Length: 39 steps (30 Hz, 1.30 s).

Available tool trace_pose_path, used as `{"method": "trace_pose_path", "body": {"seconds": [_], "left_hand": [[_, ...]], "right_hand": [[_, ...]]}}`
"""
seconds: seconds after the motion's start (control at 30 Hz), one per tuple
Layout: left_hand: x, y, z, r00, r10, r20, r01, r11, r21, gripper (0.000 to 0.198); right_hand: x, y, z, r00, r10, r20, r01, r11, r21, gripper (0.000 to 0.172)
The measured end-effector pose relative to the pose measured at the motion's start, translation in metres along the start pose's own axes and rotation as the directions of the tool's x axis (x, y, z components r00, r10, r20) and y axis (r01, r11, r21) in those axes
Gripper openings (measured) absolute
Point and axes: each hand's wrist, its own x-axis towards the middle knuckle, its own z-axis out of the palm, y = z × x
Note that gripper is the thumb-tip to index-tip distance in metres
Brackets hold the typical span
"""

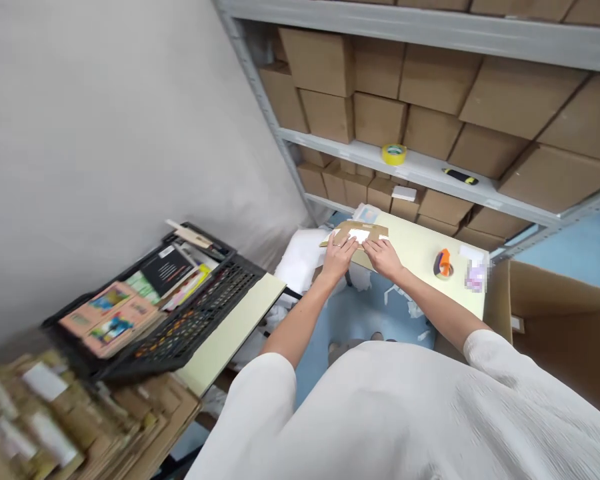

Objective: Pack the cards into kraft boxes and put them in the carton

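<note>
- At the left end of the pale table (415, 243), my flat cardboard parcel (351, 228) lay label-side up.
- Left hand (339, 257) and right hand (381, 257) both touched it, fingertips by the white label (359, 236); thumb undersides hidden, couldn't tell if I pinched or just pressed.
- Judged it light, stiffish, bendable mid-span; dry card, probably little slip. Contents hidden, fragility unclear.
- Best hold, I reckoned: both ends, clear of the label.

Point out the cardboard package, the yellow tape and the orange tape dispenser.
Cardboard package (359, 235), head view: white label.
Yellow tape (394, 160), head view: outer side.
Orange tape dispenser (445, 257), head view: orange part.
</note>
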Motion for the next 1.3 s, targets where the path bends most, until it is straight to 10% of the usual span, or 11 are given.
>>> {"method": "trace_pose_path", "body": {"seconds": [0.47, 0.7, 0.9, 1.3], "left_hand": [[0.115, -0.008, 0.156, 0.896, 0.256, 0.362, -0.178, 0.955, -0.237, 0.049], [0.132, -0.053, 0.188, 0.787, 0.316, 0.530, -0.187, 0.941, -0.284, 0.054], [0.141, -0.083, 0.206, 0.744, 0.196, 0.638, -0.123, 0.980, -0.157, 0.063], [0.132, -0.073, 0.251, 0.754, 0.043, 0.655, 0.063, 0.989, -0.137, 0.057]], "right_hand": [[-0.058, 0.111, 0.049, 0.877, 0.466, 0.117, -0.456, 0.884, -0.103, 0.050], [-0.037, 0.112, 0.070, 0.810, 0.542, 0.224, -0.540, 0.838, -0.078, 0.039], [-0.017, 0.123, 0.078, 0.653, 0.656, 0.379, -0.664, 0.736, -0.130, 0.046], [-0.019, 0.202, 0.106, 0.530, 0.624, 0.574, -0.723, 0.687, -0.079, 0.050]]}}
